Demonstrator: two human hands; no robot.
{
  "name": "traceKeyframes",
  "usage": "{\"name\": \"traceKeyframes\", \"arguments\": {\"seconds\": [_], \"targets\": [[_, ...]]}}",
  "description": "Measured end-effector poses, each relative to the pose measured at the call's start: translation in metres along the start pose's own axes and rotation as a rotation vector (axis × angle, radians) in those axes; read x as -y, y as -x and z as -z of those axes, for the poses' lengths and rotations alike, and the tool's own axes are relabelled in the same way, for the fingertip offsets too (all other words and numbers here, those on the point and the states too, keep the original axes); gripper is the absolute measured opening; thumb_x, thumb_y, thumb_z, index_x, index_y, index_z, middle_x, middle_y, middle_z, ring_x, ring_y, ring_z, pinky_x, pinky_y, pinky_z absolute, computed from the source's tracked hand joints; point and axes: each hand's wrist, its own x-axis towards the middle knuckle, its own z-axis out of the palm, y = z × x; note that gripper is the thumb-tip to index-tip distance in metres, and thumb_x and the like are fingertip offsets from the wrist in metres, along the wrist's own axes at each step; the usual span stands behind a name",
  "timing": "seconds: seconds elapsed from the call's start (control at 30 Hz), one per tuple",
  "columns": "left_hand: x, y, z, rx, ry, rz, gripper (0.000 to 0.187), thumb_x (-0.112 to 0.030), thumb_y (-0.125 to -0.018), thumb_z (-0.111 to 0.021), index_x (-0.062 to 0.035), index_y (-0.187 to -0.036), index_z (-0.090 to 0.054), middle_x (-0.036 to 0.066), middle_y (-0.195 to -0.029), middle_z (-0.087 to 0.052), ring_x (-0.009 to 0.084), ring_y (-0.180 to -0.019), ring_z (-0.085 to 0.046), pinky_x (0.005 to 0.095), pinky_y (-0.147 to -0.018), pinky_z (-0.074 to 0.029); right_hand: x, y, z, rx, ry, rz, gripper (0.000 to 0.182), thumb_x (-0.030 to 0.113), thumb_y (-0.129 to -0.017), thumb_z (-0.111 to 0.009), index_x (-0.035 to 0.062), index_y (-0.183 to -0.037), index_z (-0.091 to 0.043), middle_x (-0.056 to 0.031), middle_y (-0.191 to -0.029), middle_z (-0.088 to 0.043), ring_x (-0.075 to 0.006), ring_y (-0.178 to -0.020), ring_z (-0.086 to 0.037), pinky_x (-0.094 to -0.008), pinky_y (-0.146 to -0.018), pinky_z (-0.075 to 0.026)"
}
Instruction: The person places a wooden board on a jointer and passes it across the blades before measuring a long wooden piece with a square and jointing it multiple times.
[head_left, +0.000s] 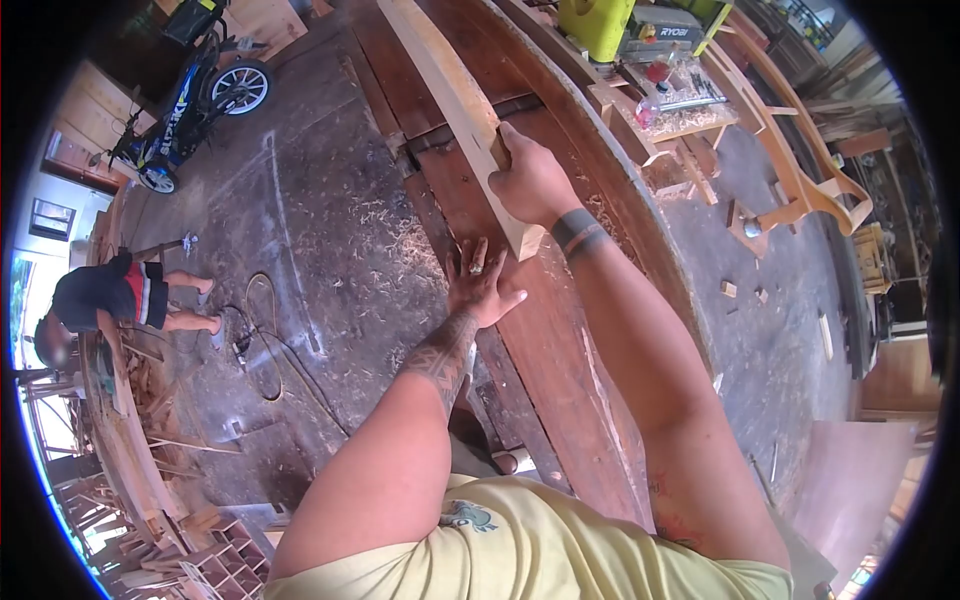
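A long pale wooden beam (452, 95) runs away from me over the reddish-brown wooden workbench (545, 345), its squared near end toward me. My right hand (535, 180) grips the beam close to that end, thumb along its upper side and fingers wrapped around it. Just left of the beam's end, my left hand (482, 287) lies on the bench's left part with fingers spread, a ring on one of them. Nothing is held in the left hand. The beam's far end runs out of view at the top.
Wood shavings (400, 245) litter the floor. A green Ryobi machine (640, 35) stands at upper right, near a curved wooden frame (800, 205). At left are a motorbike (180, 110), a bending person (110, 300) and a cable (265, 340) on the floor.
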Motion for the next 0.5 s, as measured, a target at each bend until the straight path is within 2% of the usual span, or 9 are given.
{"name": "traceKeyframes", "arguments": {"seconds": [0.3,0.5], "targets": [[0.004,-0.001,0.001,0.006,0.04,-0.024,0.103,-0.073,-0.092,-0.073,-0.0302,-0.177,-0.032,0.017,-0.185,-0.021,0.0473,-0.171,-0.008,0.0709,-0.136,-0.004,-0.002,-0.023,-0.008,-0.019,-0.002,0.018,0.066,0.014,-0.087,-0.069,-0.0053,-0.149,-0.056,-0.0332,-0.132,-0.071,-0.05,-0.128,-0.066,-0.0538,-0.109,-0.053],[0.002,0.001,0.015,0.022,0.073,-0.034,0.103,-0.072,-0.092,-0.074,-0.032,-0.177,-0.031,0.021,-0.184,-0.022,0.0497,-0.17,-0.01,0.0721,-0.135,-0.005,0.004,-0.036,-0.009,-0.032,-0.001,0.017,0.052,0.014,-0.087,-0.069,-0.0034,-0.135,-0.06,-0.0325,-0.126,-0.073,-0.0512,-0.123,-0.068,-0.0554,-0.105,-0.054]]}}
